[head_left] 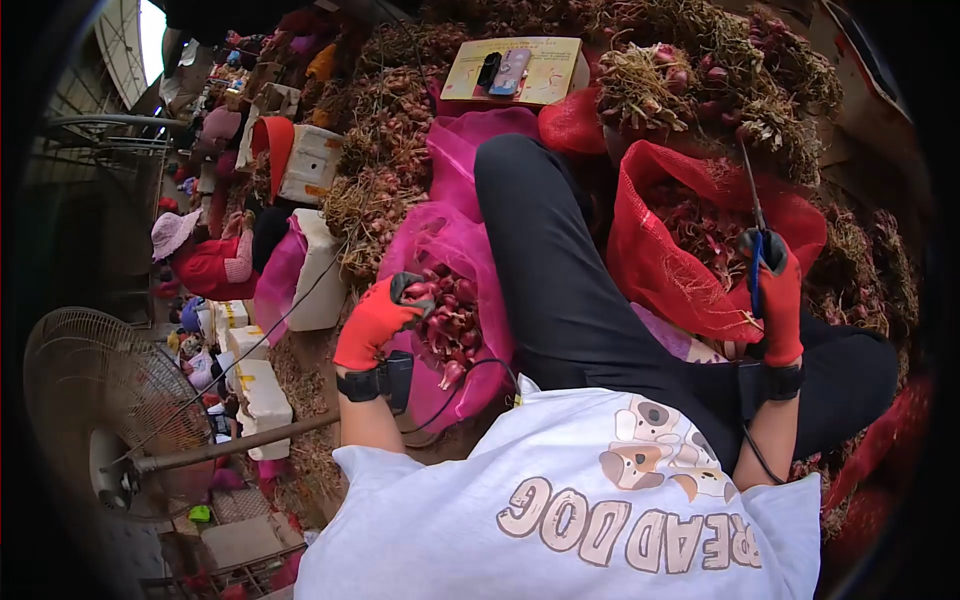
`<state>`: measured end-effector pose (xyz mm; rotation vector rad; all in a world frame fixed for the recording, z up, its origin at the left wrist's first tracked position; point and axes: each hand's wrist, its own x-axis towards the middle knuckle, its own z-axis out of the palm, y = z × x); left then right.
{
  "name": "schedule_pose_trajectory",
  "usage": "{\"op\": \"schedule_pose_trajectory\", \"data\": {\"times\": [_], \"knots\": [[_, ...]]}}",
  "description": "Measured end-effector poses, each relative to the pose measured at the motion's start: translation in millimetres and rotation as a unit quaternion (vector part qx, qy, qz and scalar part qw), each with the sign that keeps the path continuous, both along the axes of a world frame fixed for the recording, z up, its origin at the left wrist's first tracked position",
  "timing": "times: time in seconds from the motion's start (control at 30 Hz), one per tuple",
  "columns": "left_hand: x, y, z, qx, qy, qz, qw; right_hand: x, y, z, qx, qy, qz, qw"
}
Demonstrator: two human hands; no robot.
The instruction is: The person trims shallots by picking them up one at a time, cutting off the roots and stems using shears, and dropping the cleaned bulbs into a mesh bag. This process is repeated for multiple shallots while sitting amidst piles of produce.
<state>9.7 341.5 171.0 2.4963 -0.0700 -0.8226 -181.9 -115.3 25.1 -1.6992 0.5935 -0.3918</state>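
Observation:
My left hand (pixel 380 318), in a red glove with dark fingertips, is at the rim of a pink mesh bag (pixel 488 370). Its fingers curl round what looks like a shallot, partly hidden by the glove. Trimmed red shallots (pixel 452 318) lie inside that bag. On the other side, my right hand (pixel 778 305), gloved alike, grips scissors (pixel 757 240) by their blue handles, blades pointing away from me. They are over the near edge of a red mesh bag (pixel 640 265), which holds dry reddish trimmings (pixel 705 235).
Bundled shallots with dry stalks (pixel 690 85) are heaped ahead. A yellowish box (pixel 520 60) carries a phone (pixel 511 72) and a small black object. On the left are a large fan (pixel 110 410), foam boxes (pixel 262 405) and a person in a pink hat (pixel 175 232). A cable crosses near my left arm.

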Motion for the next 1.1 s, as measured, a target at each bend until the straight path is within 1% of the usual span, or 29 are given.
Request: {"op": "schedule_pose_trajectory", "data": {"times": [0.03,0.07,0.1,0.13,0.2,0.23,0.27,0.33,0.37,0.4,0.43,0.5,0.53,0.57,0.6,0.63,0.73,0.77,0.8,0.83,0.87,0.9,0.93,0.97,1.03,1.07,1.1], "knots": [[-3,20,-23,-0.044,0.003,0.011,0.999,1,1,-5,-0.028,-0.021,0.003,0.999],[-4,31,-40,-0.090,0.007,0.017,0.996,2,2,0,-0.018,-0.014,0.010,1.000],[-7,31,-50,-0.139,0.001,0.057,0.989,3,6,10,-0.009,-0.005,0.013,1.000],[-6,21,-47,-0.102,-0.012,0.044,0.994,2,10,19,0.000,0.007,0.014,1.000],[8,-14,-38,-0.042,-0.045,0.001,0.998,1,11,20,-0.045,-0.014,-0.007,0.999],[14,-29,-35,-0.154,-0.063,-0.016,0.986,1,11,31,-0.035,0.012,-0.009,0.999],[24,-53,-33,-0.196,-0.053,-0.030,0.979,0,10,40,-0.023,0.035,-0.013,0.999],[34,-114,-12,-0.276,-0.031,-0.051,0.959,-4,0,26,-0.201,0.059,-0.023,0.978],[32,-149,-4,-0.303,-0.023,-0.070,0.950,-6,-6,18,-0.250,0.104,-0.028,0.962],[39,-179,-9,-0.292,-0.086,-0.179,0.935,-7,-10,15,-0.270,0.123,-0.052,0.954],[46,-209,-14,-0.278,-0.151,-0.282,0.906,-10,-12,12,-0.288,0.141,-0.075,0.944],[49,-273,-38,-0.242,-0.214,-0.385,0.864,-11,-17,10,-0.307,0.172,-0.110,0.930],[49,-301,-56,-0.204,-0.215,-0.411,0.862,-11,-19,8,-0.303,0.167,-0.120,0.930],[49,-330,-75,-0.167,-0.245,-0.441,0.847,-12,-21,5,-0.300,0.162,-0.132,0.931],[48,-358,-94,-0.102,-0.340,-0.482,0.801,-13,-22,5,-0.296,0.157,-0.142,0.931],[50,-386,-114,-0.022,-0.398,-0.526,0.751,-13,-22,6,-0.301,0.153,-0.141,0.931],[76,-450,-185,0.157,-0.483,-0.579,0.637,-15,-23,6,-0.301,0.159,-0.125,0.932],[90,-460,-209,0.202,-0.495,-0.583,0.612,-16,-22,7,-0.307,0.140,-0.131,0.932],[105,-468,-226,0.246,-0.507,-0.584,0.584,-16,-23,5,-0.291,0.171,-0.132,0.932],[111,-471,-233,0.232,-0.529,-0.584,0.570,-17,-24,-1,-0.314,0.186,-0.133,0.921],[114,-474,-241,0.232,-0.542,-0.571,0.571,-19,-25,-6,-0.334,0.202,-0.132,0.911],[113,-482,-239,0.265,-0.482,-0.564,0.616,-20,-26,-4,-0.331,0.206,-0.135,0.911],[110,-487,-226,0.298,-0.418,-0.553,0.656,-19,-27,-2,-0.327,0.208,-0.137,0.911],[110,-480,-214,0.254,-0.443,-0.576,0.638,-20,-27,-1,-0.322,0.211,-0.136,0.913],[97,-467,-165,0.185,-0.434,-0.563,0.679,-21,-28,2,-0.306,0.186,-0.133,0.924],[98,-462,-151,0.152,-0.431,-0.554,0.696,-19,-28,4,-0.297,0.171,-0.133,0.930],[104,-454,-147,0.049,-0.455,-0.519,0.722,-18,-28,7,-0.285,0.155,-0.131,0.937]]}}
